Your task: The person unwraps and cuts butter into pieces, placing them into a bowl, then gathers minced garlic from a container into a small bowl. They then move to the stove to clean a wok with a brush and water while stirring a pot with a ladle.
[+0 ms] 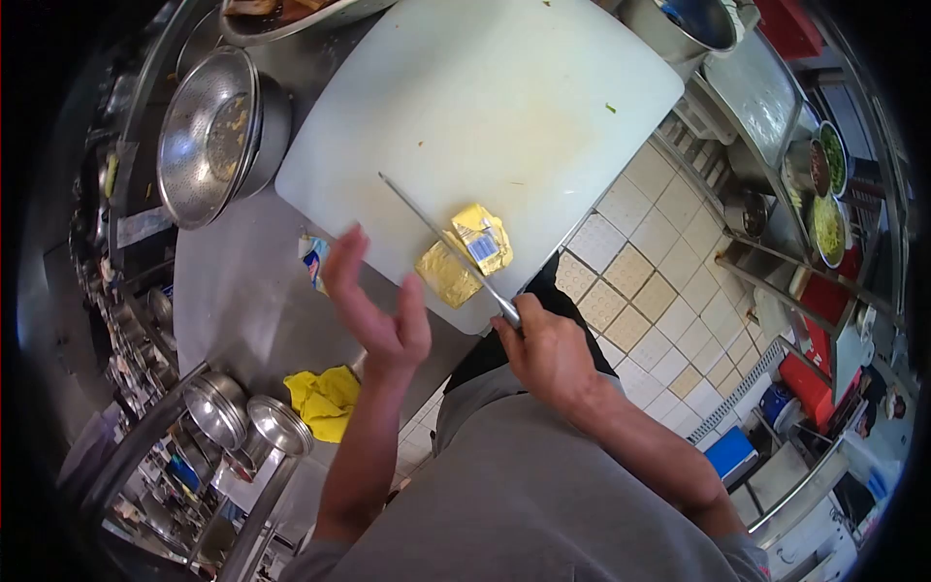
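Observation:
My right hand (553, 354) is wrapped round the handle of a long knife (419, 211). The blade lies across a gold foil-wrapped block, seemingly butter, near the front corner of a white cutting board (465, 107). On one side of the blade is a foil part with a barcode label (485, 236); on the other, a plain foil part (447, 275). Left of the block, my left hand (380, 315) is raised with thumb and fingers apart, holding nothing. Behind its fingers a small blue-and-white packet (313, 260) shows on the steel counter (233, 301).
A perforated colander (210, 136) sits in a bowl left of the board. A yellow cloth (324, 401) and stacked metal bowls (217, 409) lie nearer me. A metal pot (669, 29) stands at the board's far right. Steel shelving (752, 92) is across the tiled floor (669, 262).

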### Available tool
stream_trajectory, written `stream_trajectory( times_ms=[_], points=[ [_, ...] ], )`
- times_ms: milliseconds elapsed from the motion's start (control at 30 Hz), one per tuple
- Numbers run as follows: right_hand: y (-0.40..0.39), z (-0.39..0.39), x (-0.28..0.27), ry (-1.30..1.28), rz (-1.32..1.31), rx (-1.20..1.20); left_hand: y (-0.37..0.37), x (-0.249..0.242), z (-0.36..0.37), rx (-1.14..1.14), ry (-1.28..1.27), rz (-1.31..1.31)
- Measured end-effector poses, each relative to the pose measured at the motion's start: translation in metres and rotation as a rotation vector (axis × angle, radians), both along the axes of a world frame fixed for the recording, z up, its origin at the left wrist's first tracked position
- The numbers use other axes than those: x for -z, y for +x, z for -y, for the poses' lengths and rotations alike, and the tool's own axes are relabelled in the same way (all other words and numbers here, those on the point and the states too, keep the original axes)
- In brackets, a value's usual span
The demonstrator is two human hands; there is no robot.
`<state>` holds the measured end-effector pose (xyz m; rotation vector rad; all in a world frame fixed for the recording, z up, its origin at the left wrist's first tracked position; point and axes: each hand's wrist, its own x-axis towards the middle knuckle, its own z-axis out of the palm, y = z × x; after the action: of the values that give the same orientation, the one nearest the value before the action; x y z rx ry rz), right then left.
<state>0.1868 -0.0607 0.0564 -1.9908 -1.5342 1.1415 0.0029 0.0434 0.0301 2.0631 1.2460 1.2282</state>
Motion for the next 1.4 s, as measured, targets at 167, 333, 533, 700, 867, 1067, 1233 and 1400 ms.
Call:
stream_trajectory(
  times_ms=[167,333,533,700,867,1067,1233,1400],
  points=[
    [0.031,-0.015,-0.027,0.11,-0.101,0.091,0.02,-0.005,0.03,0.115,-0.213,-0.285],
    [0.063,-0.05,-0.024,0.106,0.049,0.054,0.021,0.011,0.032,0.127,-0.237,-0.394],
    [0.072,-0.064,-0.002,0.213,0.291,-0.041,0.006,0.008,0.036,0.036,-0.194,-0.356],
    [0.074,-0.081,0.01,0.286,0.439,-0.098,0.004,0.006,0.038,-0.101,-0.204,-0.363],
    [0.077,-0.099,0.03,0.462,0.443,-0.144,0.003,0.001,0.043,-0.129,-0.248,-0.233],
    [0.054,-0.085,0.007,0.592,0.263,-0.297,0.004,-0.013,0.041,-0.143,-0.25,-0.128],
    [0.037,-0.084,0.0,0.593,0.079,-0.442,0.012,-0.037,0.037,-0.117,-0.18,-0.175],
    [0.034,-0.089,0.007,0.539,-0.052,-0.476,0.013,-0.054,0.034,-0.076,-0.052,-0.232]
  ],
)
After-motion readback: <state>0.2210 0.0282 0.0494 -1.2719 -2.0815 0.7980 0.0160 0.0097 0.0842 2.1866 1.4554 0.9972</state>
